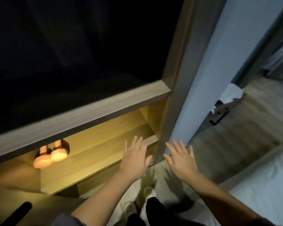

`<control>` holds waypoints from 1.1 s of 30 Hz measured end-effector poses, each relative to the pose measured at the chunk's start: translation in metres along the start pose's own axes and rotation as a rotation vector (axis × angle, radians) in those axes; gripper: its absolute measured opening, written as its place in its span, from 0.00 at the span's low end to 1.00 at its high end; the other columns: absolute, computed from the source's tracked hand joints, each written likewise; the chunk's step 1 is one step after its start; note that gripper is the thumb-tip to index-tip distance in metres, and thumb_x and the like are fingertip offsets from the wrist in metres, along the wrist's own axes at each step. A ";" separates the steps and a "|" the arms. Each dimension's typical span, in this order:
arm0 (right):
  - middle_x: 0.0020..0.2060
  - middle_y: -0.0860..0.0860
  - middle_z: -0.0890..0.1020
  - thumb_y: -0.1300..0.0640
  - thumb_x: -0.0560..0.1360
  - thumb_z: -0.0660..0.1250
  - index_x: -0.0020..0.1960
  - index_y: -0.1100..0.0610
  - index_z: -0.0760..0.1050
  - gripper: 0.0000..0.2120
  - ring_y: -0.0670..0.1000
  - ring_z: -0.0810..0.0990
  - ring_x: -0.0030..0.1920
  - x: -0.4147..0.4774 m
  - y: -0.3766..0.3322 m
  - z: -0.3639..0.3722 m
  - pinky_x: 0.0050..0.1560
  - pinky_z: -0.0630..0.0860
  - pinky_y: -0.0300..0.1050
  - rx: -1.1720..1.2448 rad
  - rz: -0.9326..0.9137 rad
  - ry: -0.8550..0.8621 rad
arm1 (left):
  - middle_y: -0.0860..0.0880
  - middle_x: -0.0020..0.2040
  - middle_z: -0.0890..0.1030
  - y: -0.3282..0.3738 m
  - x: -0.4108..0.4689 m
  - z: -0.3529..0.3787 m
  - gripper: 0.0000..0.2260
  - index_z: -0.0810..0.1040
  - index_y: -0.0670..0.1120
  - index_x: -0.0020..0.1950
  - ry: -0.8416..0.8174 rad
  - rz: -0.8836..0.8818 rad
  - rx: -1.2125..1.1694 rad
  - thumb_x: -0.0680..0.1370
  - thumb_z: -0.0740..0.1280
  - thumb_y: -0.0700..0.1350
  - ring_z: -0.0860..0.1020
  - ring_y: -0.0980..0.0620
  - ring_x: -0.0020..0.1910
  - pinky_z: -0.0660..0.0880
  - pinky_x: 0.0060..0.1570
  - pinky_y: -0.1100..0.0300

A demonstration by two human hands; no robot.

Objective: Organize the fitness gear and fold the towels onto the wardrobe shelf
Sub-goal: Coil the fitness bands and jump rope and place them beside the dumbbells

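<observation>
Head camera looks steeply down, close to wardrobe shelf [95, 154].

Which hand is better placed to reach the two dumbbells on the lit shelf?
Probably the left hand: it hovers open over the front of the shelf, on the side where the dumbbells lie. The right hand, also open, is beyond the wardrobe's side panel, farther away.
</observation>
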State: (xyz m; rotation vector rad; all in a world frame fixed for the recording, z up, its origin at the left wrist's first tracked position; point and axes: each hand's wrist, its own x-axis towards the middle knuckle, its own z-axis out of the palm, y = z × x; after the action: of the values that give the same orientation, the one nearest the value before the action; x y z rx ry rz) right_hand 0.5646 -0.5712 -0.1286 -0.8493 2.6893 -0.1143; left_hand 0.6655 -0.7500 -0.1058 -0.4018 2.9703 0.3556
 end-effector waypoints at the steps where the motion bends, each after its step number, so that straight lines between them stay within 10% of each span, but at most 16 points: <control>1: 0.80 0.49 0.52 0.38 0.82 0.45 0.80 0.44 0.49 0.28 0.54 0.46 0.79 -0.004 0.007 0.000 0.75 0.43 0.63 0.010 0.037 0.017 | 0.48 0.80 0.54 0.011 0.007 0.002 0.26 0.57 0.50 0.78 -0.013 0.050 0.012 0.82 0.52 0.59 0.46 0.47 0.80 0.42 0.75 0.40; 33: 0.80 0.53 0.52 0.38 0.81 0.47 0.79 0.46 0.49 0.29 0.57 0.46 0.79 0.060 0.429 -0.032 0.75 0.47 0.66 0.028 0.519 -0.050 | 0.45 0.79 0.55 0.363 0.334 0.094 0.26 0.56 0.47 0.79 -0.437 0.564 0.209 0.83 0.55 0.55 0.47 0.45 0.79 0.49 0.75 0.41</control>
State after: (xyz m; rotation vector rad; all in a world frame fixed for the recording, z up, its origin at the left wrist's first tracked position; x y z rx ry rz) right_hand 0.2739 -0.2542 -0.1874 -0.1243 2.7539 -0.0102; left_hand 0.2542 -0.4693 -0.1692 0.4861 2.5908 0.1482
